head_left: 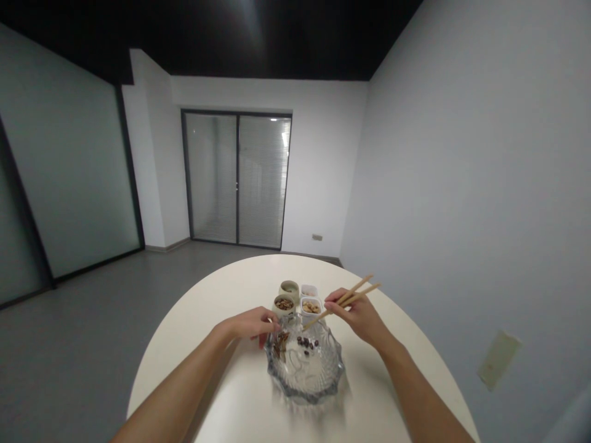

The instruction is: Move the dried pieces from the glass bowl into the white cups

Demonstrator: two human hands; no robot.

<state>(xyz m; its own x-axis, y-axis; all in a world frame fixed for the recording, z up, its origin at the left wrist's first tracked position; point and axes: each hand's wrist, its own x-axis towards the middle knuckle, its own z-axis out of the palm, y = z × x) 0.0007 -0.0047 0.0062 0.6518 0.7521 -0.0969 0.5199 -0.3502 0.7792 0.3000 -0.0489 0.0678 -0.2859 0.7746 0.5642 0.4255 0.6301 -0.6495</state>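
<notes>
Right hand (359,317) grips chopsticks (354,299) over the glass bowl (307,384); whether left hand (253,322) clasps its rim is unclear.

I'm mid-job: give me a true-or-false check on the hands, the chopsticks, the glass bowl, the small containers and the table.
1. The right hand holds chopsticks. True.
2. The left hand is at the left side of the glass bowl. True.
3. The bowl has nothing in it. False: dark round pieces and brown bits lie inside.
4. The containers stand on the bowl's near side. False: four small containers stand at its far side.
5. The table is pale. True.
</notes>
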